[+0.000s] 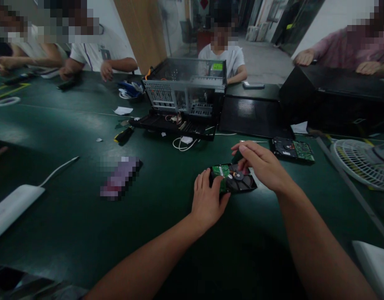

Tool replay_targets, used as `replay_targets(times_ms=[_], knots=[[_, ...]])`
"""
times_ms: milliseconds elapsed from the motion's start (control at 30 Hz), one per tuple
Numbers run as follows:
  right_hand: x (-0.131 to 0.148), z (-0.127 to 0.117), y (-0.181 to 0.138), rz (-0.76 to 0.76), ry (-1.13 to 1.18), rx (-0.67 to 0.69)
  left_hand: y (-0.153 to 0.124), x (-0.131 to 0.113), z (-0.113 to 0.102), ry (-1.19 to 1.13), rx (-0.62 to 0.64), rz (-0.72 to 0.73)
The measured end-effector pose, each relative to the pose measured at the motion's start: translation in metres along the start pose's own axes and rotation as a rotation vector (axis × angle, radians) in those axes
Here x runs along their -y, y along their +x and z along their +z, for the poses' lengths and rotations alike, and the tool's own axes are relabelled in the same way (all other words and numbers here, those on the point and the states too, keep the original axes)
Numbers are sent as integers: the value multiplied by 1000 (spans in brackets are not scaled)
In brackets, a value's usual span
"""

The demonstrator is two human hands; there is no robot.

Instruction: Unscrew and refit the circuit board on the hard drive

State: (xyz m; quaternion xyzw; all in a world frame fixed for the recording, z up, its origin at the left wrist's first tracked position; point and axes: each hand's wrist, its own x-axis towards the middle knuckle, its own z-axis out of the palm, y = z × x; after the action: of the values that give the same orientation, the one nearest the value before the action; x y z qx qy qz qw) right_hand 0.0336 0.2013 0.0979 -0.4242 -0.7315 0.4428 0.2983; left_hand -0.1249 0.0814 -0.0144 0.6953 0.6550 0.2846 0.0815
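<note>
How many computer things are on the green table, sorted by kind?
Hard drives with green circuit boards: 2 (one under both hands, one farther right)
Open grey metal computer case: 1
Closed black computer cases: 1
Total: 4

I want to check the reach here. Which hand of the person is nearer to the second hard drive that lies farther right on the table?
Right. The right hand is just left of the second hard drive; the left hand is farther away, lower left.
</note>
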Motion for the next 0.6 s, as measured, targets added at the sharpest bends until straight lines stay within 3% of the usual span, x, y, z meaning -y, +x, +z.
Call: replay_targets(times_ms=[100,367,600], knots=[[2,-4,0,66,155,62,0,-1,-1,-4,5,-3],[5,-11,0,122,159,29,0,0,-2,-14,16,-10],[6,-5,1,231,444,67,0,-1,-1,-14,20,-27]])
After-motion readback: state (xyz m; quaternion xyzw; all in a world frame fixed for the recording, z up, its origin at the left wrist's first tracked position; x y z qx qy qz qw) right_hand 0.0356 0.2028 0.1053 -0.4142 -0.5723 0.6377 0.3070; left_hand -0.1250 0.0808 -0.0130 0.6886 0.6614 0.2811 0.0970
